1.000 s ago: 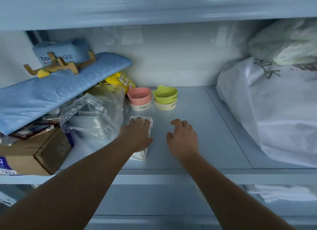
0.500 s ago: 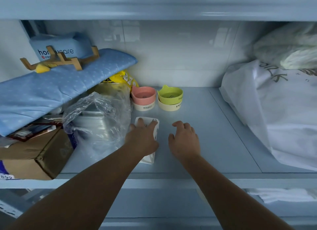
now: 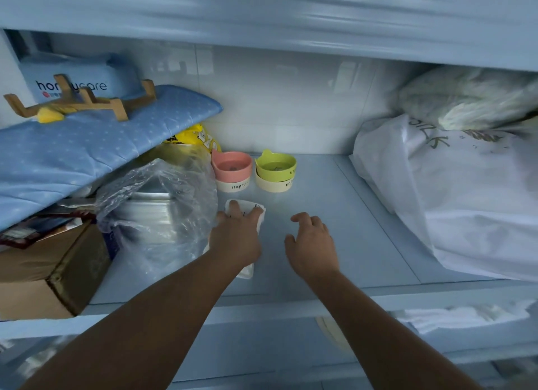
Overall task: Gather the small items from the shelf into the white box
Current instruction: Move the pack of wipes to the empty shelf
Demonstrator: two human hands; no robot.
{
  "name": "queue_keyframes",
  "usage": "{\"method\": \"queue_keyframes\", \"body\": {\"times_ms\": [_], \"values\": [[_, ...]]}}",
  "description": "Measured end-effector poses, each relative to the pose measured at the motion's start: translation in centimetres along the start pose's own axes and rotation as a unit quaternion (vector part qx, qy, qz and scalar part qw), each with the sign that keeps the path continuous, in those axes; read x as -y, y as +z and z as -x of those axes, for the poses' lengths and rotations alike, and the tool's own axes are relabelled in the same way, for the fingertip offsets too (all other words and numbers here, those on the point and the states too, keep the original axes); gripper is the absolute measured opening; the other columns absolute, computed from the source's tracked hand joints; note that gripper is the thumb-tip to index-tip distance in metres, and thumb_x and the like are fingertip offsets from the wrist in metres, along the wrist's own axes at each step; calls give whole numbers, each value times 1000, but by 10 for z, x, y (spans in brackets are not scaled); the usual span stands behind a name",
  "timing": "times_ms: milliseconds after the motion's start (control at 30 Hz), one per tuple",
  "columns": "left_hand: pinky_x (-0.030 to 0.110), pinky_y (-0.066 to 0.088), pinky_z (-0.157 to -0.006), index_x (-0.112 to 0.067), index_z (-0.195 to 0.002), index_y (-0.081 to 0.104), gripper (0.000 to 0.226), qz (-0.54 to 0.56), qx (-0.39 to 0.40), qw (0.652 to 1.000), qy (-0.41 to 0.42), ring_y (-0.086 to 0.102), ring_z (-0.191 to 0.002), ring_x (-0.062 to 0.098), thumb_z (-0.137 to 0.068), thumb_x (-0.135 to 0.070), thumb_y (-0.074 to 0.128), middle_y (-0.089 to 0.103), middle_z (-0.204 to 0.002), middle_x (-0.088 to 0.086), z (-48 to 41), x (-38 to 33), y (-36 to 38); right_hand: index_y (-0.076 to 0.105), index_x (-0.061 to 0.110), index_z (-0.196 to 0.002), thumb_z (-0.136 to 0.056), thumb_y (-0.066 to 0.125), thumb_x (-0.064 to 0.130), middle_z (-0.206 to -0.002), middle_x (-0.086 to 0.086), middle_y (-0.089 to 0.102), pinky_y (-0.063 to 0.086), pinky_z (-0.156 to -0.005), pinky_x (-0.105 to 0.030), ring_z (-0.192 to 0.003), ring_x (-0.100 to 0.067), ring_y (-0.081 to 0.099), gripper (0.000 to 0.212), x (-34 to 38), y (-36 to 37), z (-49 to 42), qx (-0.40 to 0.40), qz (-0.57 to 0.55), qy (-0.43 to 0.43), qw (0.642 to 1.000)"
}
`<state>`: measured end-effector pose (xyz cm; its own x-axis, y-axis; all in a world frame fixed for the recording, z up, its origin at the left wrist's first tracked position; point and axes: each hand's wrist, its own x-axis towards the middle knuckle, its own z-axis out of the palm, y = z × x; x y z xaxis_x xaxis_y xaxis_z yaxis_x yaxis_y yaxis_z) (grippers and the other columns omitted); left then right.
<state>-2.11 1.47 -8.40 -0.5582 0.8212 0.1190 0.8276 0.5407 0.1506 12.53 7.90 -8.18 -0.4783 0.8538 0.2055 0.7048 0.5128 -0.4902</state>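
Both hands are sitting almost where they were a second ago, the left hand (image 3: 237,238) still spread over the white box (image 3: 249,269) and pressing down on its top, fingers lying across the printed lid; whether those fingers are curling round the edges, I cannot tell. Only the far corner and the near end of the box are peeking out from under the palm. That box is resting on the pale blue shelf (image 3: 334,244), right up against the crinkled clear plastic bag (image 3: 158,212) with something metallic inside.

Over on the other side, the right hand (image 3: 311,245) is hovering just beside the box, fingers loosely apart and curved, gripping nothing.

Further back, the pink bowl (image 3: 232,168) is sitting stacked on a cream one marked "Happy", and the green bowl (image 3: 276,167) is sitting on another cream one, the two stacks side by side and touching or nearly so, near the back wall.

To the left, a blue padded board (image 3: 96,148) is leaning over a cardboard box (image 3: 49,276), carrying a wooden rack (image 3: 81,103). A big white bag (image 3: 454,197) is filling the right end of the shelf.
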Motion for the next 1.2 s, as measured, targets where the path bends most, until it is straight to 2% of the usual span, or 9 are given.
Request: {"method": "queue_keyframes", "body": {"times_ms": [133,300,467,533,633,733,833,1033,1200], "values": [[47,47,-83,-45,-139,28,73,21,-9,1000,16,37,-115,36,-76,-32,64,24,-138,8,5,-3,-4,50,21,-136,-92,53,23,-132,-10,55,46,-99,-43,-123,-30,50,43,1,-6,8,-1,-19,6,1000],[45,47,-76,-45,-137,28,72,46,-44,994,84,39,-112,34,-76,-38,65,26,-134,6,12,-20,-19,52,20,-134,-94,54,21,-131,-10,55,50,-97,-43,-122,-27,53,40,5,-13,15,-9,-64,25,998],[45,48,-78,-48,-135,28,72,74,-64,989,106,40,-112,34,-74,-35,65,26,-135,4,17,-31,-42,58,21,-130,-94,50,17,-125,-7,63,53,-93,-40,-107,-25,63,36,5,-27,16,-12,-192,111,975],[46,48,-80,-49,-136,28,73,73,-64,989,109,40,-114,35,-74,-35,65,25,-138,4,20,-32,-49,60,21,-128,-93,46,12,-112,-5,68,57,-88,-45,-94,-26,67,38,3,-33,14,-7,-262,148,954],[45,48,-81,-49,-137,28,73,55,-71,988,122,40,-116,35,-76,-36,65,23,-142,4,28,-34,-56,64,18,-122,-93,45,8,-93,-5,66,59,-80,-46,-78,-22,64,36,2,-42,9,0,-420,197,886],[45,47,-89,-50,-139,27,74,34,-70,989,127,41,-117,36,-76,-39,64,22,-145,4,40,-39,-62,63,13,-119,-97,45,10,-106,-10,64,59,-81,-43,-89,-27,66,29,1,-49,5,29,-539,224,812],[45,46,-94,-49,-141,27,74,19,-76,988,131,42,-117,36,-77,-40,63,24,-144,4,52,-46,-66,63,11,-121,-99,45,17,-112,-15,63,57,-87,-46,-94,-32,65,29,-2,-51,5,72,-600,239,760],[45,42,-101,-41,-147,28,76,3,-61,992,109,40,-124,40,-80,-38,63,22,-149,10,79,-57,-73,70,14,-95,-95,51,20,-88,-10,75,58,-62,-35,-82,-27,70,20,-9,-54,9,144,-651,204,717],[47,41,-103,-43,-148,25,78,-8,-53,997,49,39,-124,43,-80,-38,64,19,-151,11,108,-58,-75,70,12,-100,-94,53,23,-91,-10,76,58,-64,-36,-84,-27,72,21,-7,-49,20,201,-636,197,718]]}}
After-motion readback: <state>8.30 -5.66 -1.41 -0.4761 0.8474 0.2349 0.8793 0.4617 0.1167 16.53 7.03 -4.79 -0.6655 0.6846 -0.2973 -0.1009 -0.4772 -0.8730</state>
